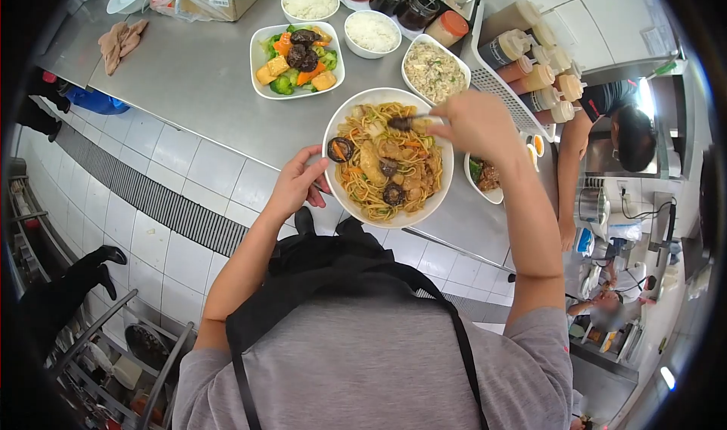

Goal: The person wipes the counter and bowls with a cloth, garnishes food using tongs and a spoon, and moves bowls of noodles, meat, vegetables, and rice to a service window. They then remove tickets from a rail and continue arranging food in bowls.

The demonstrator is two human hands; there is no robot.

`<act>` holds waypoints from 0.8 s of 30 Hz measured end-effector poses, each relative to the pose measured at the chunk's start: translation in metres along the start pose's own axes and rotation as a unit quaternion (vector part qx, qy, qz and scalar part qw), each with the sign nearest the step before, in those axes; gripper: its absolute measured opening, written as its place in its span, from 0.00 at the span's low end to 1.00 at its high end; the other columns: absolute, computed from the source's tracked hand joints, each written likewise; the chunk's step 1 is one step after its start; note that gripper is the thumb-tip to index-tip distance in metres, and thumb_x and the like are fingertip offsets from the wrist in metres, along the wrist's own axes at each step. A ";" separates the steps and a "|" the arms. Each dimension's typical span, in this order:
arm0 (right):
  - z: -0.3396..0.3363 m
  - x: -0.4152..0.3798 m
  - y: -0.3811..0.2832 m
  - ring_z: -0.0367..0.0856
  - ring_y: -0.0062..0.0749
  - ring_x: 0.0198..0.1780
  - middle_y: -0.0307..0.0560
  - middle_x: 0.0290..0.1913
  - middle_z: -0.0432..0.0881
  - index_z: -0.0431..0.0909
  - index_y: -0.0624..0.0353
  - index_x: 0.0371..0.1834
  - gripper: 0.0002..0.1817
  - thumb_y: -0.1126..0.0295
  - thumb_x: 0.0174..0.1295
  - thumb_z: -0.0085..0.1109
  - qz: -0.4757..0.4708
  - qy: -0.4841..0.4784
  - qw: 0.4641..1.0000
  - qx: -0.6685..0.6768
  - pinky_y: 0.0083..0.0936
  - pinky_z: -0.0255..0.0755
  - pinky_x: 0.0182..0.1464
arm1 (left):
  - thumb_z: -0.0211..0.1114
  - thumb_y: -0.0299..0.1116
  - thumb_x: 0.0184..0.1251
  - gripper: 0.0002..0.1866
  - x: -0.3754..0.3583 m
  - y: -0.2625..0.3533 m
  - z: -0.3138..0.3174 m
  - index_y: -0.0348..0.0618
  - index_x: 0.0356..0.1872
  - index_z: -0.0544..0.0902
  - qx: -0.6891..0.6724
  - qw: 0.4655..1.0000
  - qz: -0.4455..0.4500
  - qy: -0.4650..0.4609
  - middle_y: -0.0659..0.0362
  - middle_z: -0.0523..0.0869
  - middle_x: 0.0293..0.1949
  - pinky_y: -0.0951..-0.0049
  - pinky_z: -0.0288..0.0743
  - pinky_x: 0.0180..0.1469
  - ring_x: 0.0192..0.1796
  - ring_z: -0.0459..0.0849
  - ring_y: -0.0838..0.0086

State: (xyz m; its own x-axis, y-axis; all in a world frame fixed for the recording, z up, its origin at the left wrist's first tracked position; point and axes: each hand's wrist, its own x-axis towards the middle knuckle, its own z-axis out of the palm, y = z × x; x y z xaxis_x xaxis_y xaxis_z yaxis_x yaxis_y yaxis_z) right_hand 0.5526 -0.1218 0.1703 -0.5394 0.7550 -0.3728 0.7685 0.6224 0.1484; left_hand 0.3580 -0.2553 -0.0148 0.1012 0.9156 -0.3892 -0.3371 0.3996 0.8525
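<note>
A large white bowl [445, 174] of noodles [356, 191] with dark mushrooms, carrot strips and meat pieces sits at the counter's front edge. My left hand [297, 180] grips its left rim, thumb on the edge and fingers below. Over the bowl's upper right, my right hand [478, 123] is closed round a slim utensil [409, 121], its blurred dark end down among the noodles. Just behind that hand stands a white bowl of fried rice [433, 70]. Partly covered by my right forearm is a dish of meat and greens [486, 175].
On the steel counter [201, 81] are a square bowl of vegetables and tofu [297, 62], two bowls of white rice [310, 3], a crumpled cloth [120, 45] and sauce jars [418, 11]. A basket of squeeze bottles [541, 74] stands right. A co-worker [606, 112] leans in there.
</note>
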 end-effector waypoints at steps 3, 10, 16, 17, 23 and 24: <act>0.012 -0.033 -0.010 0.78 0.39 0.32 0.45 0.25 0.79 0.80 0.52 0.36 0.16 0.56 0.48 0.59 -0.001 -0.017 0.999 -0.036 0.33 0.69 0.32 | 0.53 0.42 0.63 0.23 0.000 0.001 0.001 0.39 0.55 0.65 -0.002 1.000 -0.004 -0.002 0.59 0.77 0.19 0.84 0.65 0.12 0.12 0.76 0.77; 0.025 -0.006 0.028 0.79 0.41 0.32 0.49 0.27 0.80 0.79 0.58 0.25 0.15 0.56 0.47 0.59 0.041 0.036 0.998 -0.031 0.33 0.72 0.34 | 0.53 0.42 0.63 0.24 -0.001 0.001 0.003 0.37 0.55 0.65 0.003 1.000 0.006 0.003 0.59 0.77 0.18 0.85 0.65 0.11 0.11 0.75 0.77; 0.036 0.016 0.026 0.78 0.40 0.34 0.47 0.28 0.80 0.81 0.49 0.36 0.15 0.55 0.49 0.59 0.029 0.000 0.999 -0.037 0.32 0.71 0.34 | 0.53 0.42 0.63 0.24 0.000 -0.001 0.003 0.37 0.55 0.64 0.004 1.000 0.008 0.013 0.59 0.77 0.18 0.85 0.65 0.11 0.11 0.75 0.77; 0.031 0.009 0.024 0.78 0.40 0.34 0.46 0.28 0.80 0.81 0.48 0.36 0.14 0.55 0.49 0.59 0.021 0.008 0.999 -0.031 0.32 0.71 0.34 | 0.52 0.42 0.63 0.24 0.000 -0.002 0.004 0.37 0.55 0.64 0.001 1.000 0.008 0.015 0.59 0.77 0.18 0.85 0.65 0.11 0.11 0.75 0.77; 0.009 -0.044 -0.010 0.78 0.40 0.32 0.46 0.27 0.80 0.81 0.49 0.34 0.14 0.55 0.48 0.59 0.009 0.012 0.999 -0.030 0.33 0.70 0.32 | 0.51 0.42 0.64 0.21 -0.001 -0.001 0.005 0.39 0.53 0.67 0.011 1.000 0.011 0.022 0.60 0.77 0.18 0.85 0.65 0.11 0.10 0.74 0.78; 0.010 -0.047 -0.011 0.78 0.40 0.31 0.46 0.27 0.80 0.81 0.50 0.34 0.15 0.55 0.47 0.60 0.005 0.013 0.999 -0.035 0.33 0.70 0.32 | 0.51 0.42 0.64 0.21 -0.001 0.000 0.006 0.39 0.53 0.67 0.011 1.000 0.012 0.021 0.60 0.77 0.18 0.85 0.65 0.11 0.10 0.74 0.78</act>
State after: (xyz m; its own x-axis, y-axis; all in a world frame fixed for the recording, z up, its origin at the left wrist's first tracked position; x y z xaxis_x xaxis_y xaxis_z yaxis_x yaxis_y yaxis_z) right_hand 0.5724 -0.1661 0.1773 -0.5417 0.7655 -0.3473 0.7480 0.6275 0.2163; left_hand 0.3636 -0.2560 -0.0126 0.0537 0.9223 -0.3826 -0.3174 0.3791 0.8692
